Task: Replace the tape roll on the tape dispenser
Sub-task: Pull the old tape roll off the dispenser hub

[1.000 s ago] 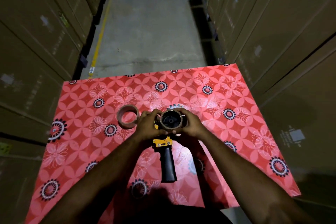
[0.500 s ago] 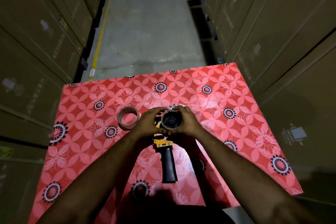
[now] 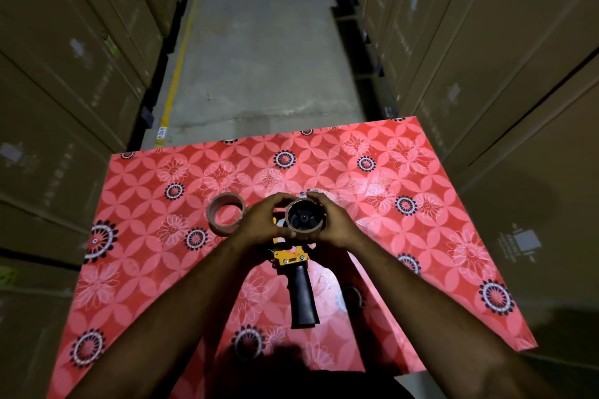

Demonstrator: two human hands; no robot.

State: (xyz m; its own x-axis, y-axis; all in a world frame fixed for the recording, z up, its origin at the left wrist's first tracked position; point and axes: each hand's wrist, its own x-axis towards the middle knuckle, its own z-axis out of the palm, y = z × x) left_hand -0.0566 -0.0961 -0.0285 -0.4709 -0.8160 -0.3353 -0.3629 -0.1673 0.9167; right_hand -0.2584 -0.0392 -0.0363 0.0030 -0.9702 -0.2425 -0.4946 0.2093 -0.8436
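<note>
1. Head view: left hand (image 3: pixel 262 220) and right hand (image 3: pixel 337 223) both clasp the tape roll (image 3: pixel 304 216) on the tape dispenser (image 3: pixel 299 285), its handle trailing toward the person.
2. Roll sits between the palms, bore facing the camera; spare ring (image 3: pixel 226 213) lies just outboard of the left hand.
3. Against the earlier frame: grip unchanged, both hands closed tighter round the roll.

A glossy, smooth red patterned covering (image 3: pixel 372 172) is seen on the table. The dispenser handle (image 3: pixel 303 298) looks matt black, its bracket (image 3: pixel 289 258) yellow-painted. The spare roll (image 3: pixel 226 213) appears cardboard-brown.
</note>
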